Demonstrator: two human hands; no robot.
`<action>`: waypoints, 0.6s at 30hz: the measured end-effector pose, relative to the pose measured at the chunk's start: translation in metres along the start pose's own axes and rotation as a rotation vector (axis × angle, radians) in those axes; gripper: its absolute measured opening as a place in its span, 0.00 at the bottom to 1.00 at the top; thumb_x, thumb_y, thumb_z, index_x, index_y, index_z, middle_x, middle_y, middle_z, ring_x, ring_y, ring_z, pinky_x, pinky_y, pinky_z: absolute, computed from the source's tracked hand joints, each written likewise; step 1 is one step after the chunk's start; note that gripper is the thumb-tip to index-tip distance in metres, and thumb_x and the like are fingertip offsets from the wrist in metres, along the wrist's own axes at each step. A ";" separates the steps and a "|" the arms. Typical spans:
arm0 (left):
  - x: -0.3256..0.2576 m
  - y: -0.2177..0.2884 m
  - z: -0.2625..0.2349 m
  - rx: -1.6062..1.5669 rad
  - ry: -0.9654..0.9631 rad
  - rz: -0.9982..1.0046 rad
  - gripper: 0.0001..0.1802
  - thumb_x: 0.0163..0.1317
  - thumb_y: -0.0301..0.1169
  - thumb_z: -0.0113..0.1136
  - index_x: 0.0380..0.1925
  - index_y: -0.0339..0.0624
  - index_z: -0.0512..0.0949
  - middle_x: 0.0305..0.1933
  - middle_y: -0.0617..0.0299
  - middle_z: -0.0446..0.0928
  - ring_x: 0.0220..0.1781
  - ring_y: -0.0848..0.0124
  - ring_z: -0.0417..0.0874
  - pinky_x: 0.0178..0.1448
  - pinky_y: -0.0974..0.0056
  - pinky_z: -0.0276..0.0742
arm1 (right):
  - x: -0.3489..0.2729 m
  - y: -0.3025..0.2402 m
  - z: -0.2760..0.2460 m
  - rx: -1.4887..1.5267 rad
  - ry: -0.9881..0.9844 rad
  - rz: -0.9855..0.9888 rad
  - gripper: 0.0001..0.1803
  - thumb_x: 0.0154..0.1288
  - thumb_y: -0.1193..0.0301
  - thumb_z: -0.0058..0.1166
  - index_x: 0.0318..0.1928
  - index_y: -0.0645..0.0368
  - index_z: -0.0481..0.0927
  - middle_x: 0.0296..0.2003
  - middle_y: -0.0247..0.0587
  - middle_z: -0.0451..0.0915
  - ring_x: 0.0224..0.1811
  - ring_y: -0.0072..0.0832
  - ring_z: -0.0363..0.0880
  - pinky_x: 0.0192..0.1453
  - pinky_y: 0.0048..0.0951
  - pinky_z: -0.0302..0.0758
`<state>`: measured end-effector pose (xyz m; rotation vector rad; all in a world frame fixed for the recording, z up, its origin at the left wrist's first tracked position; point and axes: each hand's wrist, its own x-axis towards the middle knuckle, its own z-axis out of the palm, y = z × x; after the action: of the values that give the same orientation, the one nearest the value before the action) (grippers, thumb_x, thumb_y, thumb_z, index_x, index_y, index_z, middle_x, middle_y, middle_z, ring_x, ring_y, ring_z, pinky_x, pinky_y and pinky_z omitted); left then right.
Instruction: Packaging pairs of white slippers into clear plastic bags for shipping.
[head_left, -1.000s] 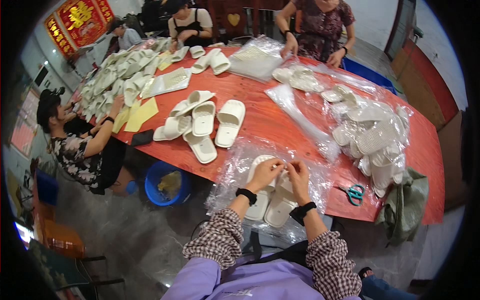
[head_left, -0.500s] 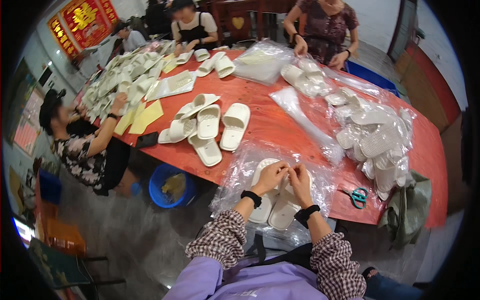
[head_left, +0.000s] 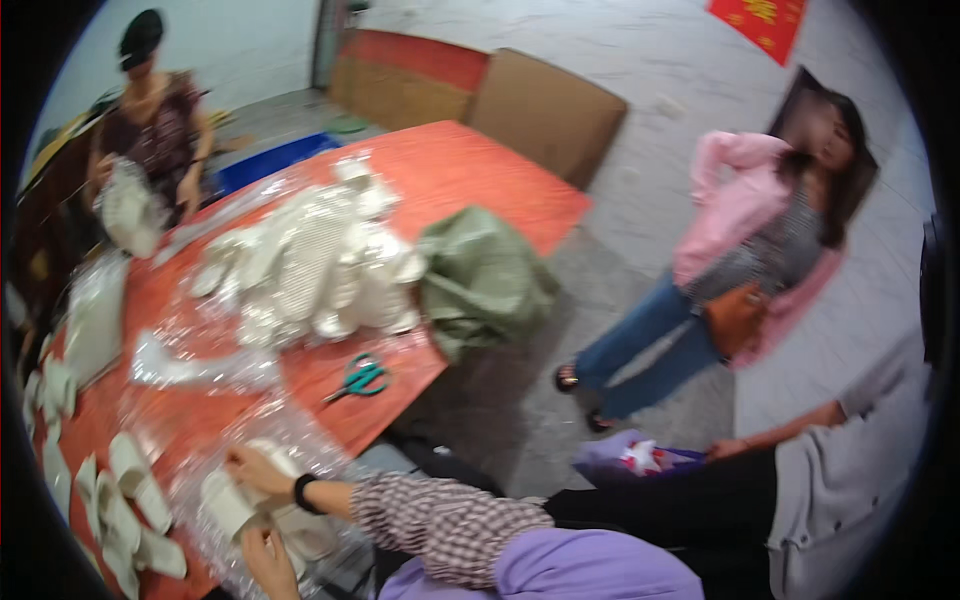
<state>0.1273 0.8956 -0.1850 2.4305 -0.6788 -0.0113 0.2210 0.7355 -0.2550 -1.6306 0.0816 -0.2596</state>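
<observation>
A pair of white slippers (head_left: 229, 506) lies on clear plastic bags at the table's near edge, lower left. Over the upper part of the pair is my right hand (head_left: 262, 471), its bent fingers at the slippers and a black band on the wrist. My left hand (head_left: 269, 562) comes up from the lower edge, with fingertips at the near end of the left slipper. Motion blur hides how firmly either hand grips. Left of them sits a group of loose white slippers (head_left: 140, 480). Teal-handled scissors (head_left: 362, 378) lie beyond the right hand.
Bagged slippers (head_left: 310, 255) are heaped on the red table (head_left: 500, 180), beside a green sack (head_left: 485, 275) at its edge. Across the table a person holds a bagged pair (head_left: 132, 210). A person in pink (head_left: 735, 200) stands right; another person's arm (head_left: 800, 430) reaches in nearby.
My view has swung right, so the table and hands appear farther left. My hands, earlier pinched together above the slippers, are now apart. Two people at the right have come into view.
</observation>
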 end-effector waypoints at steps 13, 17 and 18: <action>-0.013 0.020 0.012 0.367 -0.041 0.101 0.26 0.61 0.38 0.56 0.59 0.41 0.70 0.52 0.39 0.72 0.54 0.43 0.73 0.58 0.47 0.68 | -0.052 0.011 -0.094 -0.518 -0.132 -0.195 0.20 0.55 0.73 0.55 0.49 0.65 0.68 0.48 0.55 0.66 0.54 0.51 0.66 0.59 0.42 0.66; 0.004 0.038 0.036 0.485 -0.110 0.136 0.27 0.64 0.50 0.52 0.57 0.45 0.72 0.49 0.42 0.73 0.49 0.46 0.74 0.54 0.47 0.70 | -0.075 0.030 -0.139 -0.556 -0.148 -0.213 0.24 0.55 0.72 0.55 0.52 0.68 0.68 0.49 0.56 0.67 0.53 0.52 0.67 0.59 0.44 0.66; 0.004 0.030 0.032 0.498 -0.098 0.119 0.27 0.64 0.50 0.52 0.57 0.45 0.72 0.49 0.42 0.73 0.49 0.46 0.74 0.54 0.47 0.70 | -0.073 0.013 -0.129 -0.555 -0.211 -0.140 0.27 0.56 0.71 0.55 0.56 0.67 0.66 0.52 0.57 0.66 0.57 0.52 0.66 0.62 0.43 0.65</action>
<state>0.1112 0.8551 -0.1940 2.8714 -0.9638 0.0986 0.1234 0.6240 -0.2694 -2.2113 -0.1344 -0.1774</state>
